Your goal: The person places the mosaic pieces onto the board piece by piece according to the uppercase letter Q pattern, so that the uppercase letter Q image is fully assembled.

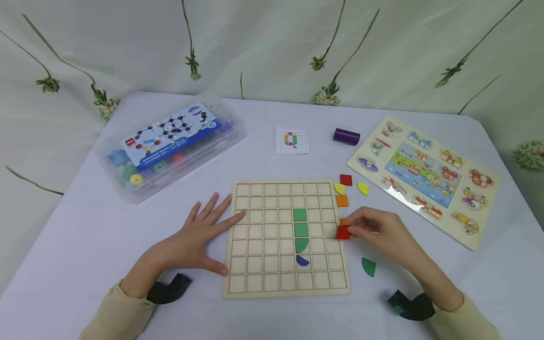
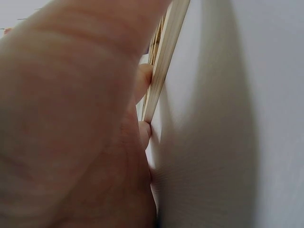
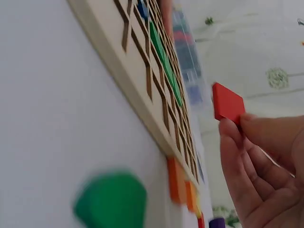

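A red square tile (image 1: 343, 232) is pinched between the thumb and fingers of my right hand (image 1: 378, 231), over the right edge of a wooden grid board (image 1: 250, 285). The right wrist view shows the same red tile (image 3: 229, 103) held up off the table. My left hand (image 1: 193, 241) lies spread at the board's left edge, fingertips on its rim and thumb at its lower left. In the board's cells sit two green squares (image 1: 301, 230), a green rounded piece (image 1: 301, 245) and, below them, a blue piece (image 1: 302, 260) lying askew.
Beside the board's right edge lie orange squares (image 1: 342, 200), yellow pieces (image 1: 362, 188), another red square (image 1: 346, 180) and a green quarter piece (image 1: 369, 267). Behind are a pattern card (image 1: 291, 140), a purple cylinder (image 1: 346, 136), a plastic model kit box (image 1: 170, 141) and a picture puzzle board (image 1: 425, 174).
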`<state>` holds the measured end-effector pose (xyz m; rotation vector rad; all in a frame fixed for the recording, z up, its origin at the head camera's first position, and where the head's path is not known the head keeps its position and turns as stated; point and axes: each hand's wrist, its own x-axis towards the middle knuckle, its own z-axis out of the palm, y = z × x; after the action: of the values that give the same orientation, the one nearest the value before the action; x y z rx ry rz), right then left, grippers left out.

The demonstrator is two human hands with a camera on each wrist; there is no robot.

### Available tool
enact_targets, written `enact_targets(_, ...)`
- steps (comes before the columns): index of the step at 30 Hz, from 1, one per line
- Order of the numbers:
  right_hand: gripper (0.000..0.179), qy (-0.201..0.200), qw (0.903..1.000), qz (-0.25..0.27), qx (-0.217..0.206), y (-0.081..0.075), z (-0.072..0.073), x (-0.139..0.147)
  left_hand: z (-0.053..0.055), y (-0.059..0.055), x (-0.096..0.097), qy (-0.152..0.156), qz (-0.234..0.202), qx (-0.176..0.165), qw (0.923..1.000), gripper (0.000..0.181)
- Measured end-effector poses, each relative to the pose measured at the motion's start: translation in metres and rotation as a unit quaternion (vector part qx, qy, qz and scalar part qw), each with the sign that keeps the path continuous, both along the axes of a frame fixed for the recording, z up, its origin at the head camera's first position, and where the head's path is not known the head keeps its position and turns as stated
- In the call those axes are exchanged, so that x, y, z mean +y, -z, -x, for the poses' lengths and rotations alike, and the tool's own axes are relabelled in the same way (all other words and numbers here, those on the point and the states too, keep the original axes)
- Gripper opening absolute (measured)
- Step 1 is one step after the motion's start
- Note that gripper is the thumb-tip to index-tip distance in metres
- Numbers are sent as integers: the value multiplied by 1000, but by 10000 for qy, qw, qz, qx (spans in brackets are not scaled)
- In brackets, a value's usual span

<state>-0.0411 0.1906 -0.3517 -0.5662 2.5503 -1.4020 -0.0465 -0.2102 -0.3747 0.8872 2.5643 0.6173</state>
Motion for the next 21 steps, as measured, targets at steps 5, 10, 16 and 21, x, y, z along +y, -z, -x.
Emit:
enact_targets(5,10,110,9911,1024,-849,7,4,-45,0,-1,0,4,-14,-23,10000,113)
enact_targets(10,9,12,9839,1311,-1214,16,4,-72,0,-1,1,14,-15,-2,10000,113)
enact_targets(16,9,-177,9942,789,-702,23,1,-84,0,-1,1,26,-17,22,10000,113)
enact_targets(21,14,-268,9990,306,-194,24,-2,-88,-1,-2,1,5,-13,2,10000,113)
